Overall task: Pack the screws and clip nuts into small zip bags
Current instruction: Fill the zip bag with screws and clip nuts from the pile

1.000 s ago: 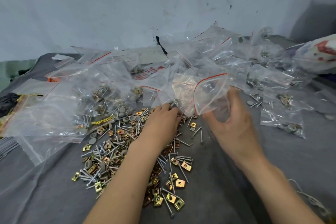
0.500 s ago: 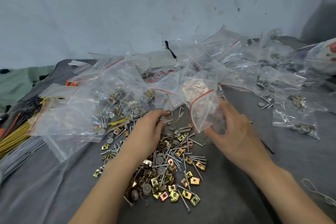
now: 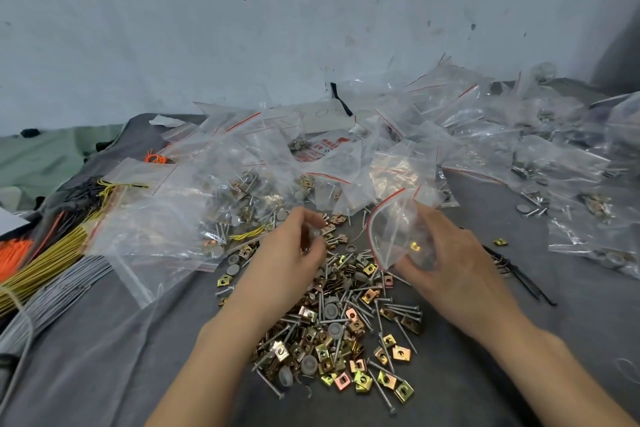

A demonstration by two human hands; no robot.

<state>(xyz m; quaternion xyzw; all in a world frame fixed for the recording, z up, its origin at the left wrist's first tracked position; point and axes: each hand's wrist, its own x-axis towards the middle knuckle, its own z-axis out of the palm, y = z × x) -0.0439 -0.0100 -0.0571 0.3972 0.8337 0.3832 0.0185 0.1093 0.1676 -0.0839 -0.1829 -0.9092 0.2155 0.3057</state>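
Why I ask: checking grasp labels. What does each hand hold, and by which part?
The right hand grips an open small zip bag by its lower side. The left hand pinches a small pale piece at its fingertips; which part cannot be told.

Glossy clear plastic zip bag (image 3: 394, 236); shiny metal clip nuts (image 3: 363, 378); matt grey cloth (image 3: 104, 357).

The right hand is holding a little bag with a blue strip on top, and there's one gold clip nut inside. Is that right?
Not quite. The strip along the top of the little bag is red, not blue, as the head view shows. The rest is right: the right hand holds that bag, and one gold clip nut sits inside it.
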